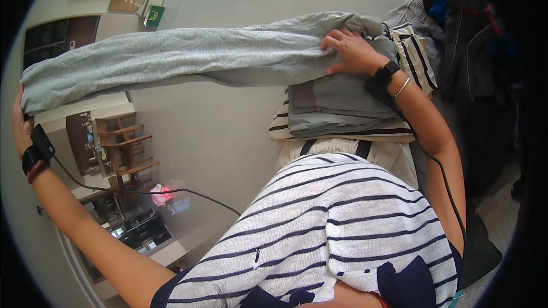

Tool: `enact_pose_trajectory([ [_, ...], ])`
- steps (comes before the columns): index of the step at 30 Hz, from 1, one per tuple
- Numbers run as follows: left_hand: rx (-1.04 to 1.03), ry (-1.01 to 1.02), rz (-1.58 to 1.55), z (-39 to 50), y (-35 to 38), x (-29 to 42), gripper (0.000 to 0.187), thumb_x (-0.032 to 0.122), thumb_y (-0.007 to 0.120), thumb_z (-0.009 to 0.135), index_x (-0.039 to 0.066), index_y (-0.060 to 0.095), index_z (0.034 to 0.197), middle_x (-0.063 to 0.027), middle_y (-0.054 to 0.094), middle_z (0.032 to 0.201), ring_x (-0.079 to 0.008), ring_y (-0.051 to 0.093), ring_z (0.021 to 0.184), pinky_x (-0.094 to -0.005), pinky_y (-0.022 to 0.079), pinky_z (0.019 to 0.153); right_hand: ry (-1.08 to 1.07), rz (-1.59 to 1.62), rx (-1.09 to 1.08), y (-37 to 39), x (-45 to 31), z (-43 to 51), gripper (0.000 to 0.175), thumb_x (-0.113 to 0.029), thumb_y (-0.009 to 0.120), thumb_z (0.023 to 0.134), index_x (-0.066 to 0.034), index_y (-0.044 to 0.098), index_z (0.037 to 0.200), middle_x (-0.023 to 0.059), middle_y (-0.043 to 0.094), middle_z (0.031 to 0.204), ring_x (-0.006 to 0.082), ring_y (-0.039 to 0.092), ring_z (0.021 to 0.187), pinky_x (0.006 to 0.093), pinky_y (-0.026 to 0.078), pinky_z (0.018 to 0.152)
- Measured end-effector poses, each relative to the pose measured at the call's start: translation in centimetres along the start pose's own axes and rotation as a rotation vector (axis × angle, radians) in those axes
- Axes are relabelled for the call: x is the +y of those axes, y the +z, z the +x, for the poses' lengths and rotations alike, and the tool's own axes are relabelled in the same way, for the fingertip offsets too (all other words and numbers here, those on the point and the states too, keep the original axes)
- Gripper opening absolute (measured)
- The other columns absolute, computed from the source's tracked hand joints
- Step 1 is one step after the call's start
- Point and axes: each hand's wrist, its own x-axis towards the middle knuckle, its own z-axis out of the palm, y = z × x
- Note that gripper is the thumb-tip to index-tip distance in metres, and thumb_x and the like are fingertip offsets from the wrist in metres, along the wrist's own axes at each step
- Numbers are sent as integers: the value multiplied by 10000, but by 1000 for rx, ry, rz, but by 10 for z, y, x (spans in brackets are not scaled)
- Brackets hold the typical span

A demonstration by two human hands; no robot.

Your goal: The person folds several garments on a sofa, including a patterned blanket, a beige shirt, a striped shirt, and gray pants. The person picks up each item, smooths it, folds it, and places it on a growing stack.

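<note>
A long light-grey knit garment (180,53), which could be a trouser leg or a sleeve, is stretched out sideways in front of me. My left hand (22,122) grips its far left end, with the fingers partly hidden by the cloth. Near the bunched right end, my right hand (357,53) lies over the fabric with bent fingers, holding it. Just below that hand, a stack of folded grey clothes (342,109) rests at my lap on a cream cloth with dark stripes (280,126).
A striped cream cloth (413,60) and a heap of dark clothes (462,51) lie to the right. Cables run from both wristbands; the left cable (145,192) crosses open air. Wooden chairs (124,145) and a pink item (160,195) are at left on the floor (205,124).
</note>
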Motion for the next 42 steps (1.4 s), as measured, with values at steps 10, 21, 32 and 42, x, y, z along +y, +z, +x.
enact_pose_trajectory([
  [10, 65, -54, -139, 34, -67, -33, 598, 407, 756, 903, -26, 597, 1283, -137, 670, 1239, -263, 637, 1147, -384, 501, 1031, 116, -64, 207, 9, 27, 1, 498, -93, 698, 739, -150, 658, 1232, 92, 637, 1223, 318, 551, 1222, 448, 450, 1016],
  [21, 259, -20, -109, -8, -64, -134, 547, 419, 688, 950, 13, 605, 1307, -122, 680, 1235, -259, 658, 1111, -398, 548, 945, 177, -43, 425, -192, 39, -71, 387, 67, 564, 743, 5, 689, 1104, 133, 723, 1099, 225, 689, 1078, 305, 505, 961],
  [32, -118, -746, -87, -79, 232, -518, 619, 460, 769, 881, 24, 616, 1292, -120, 669, 1262, -263, 647, 1110, -386, 539, 937, 718, -79, 599, -95, -14, -200, 160, -57, 719, 804, -45, 747, 961, 68, 736, 921, 195, 695, 828, 294, 551, 748],
  [42, -80, -719, -323, -107, 265, -550, 619, 509, 684, 934, 57, 565, 1339, -93, 639, 1285, -262, 609, 1186, -418, 519, 951, 1010, 1002, 698, -61, -16, -130, 330, -282, 707, 958, 19, 658, 1084, 90, 709, 955, 144, 701, 802, 267, 587, 709],
])
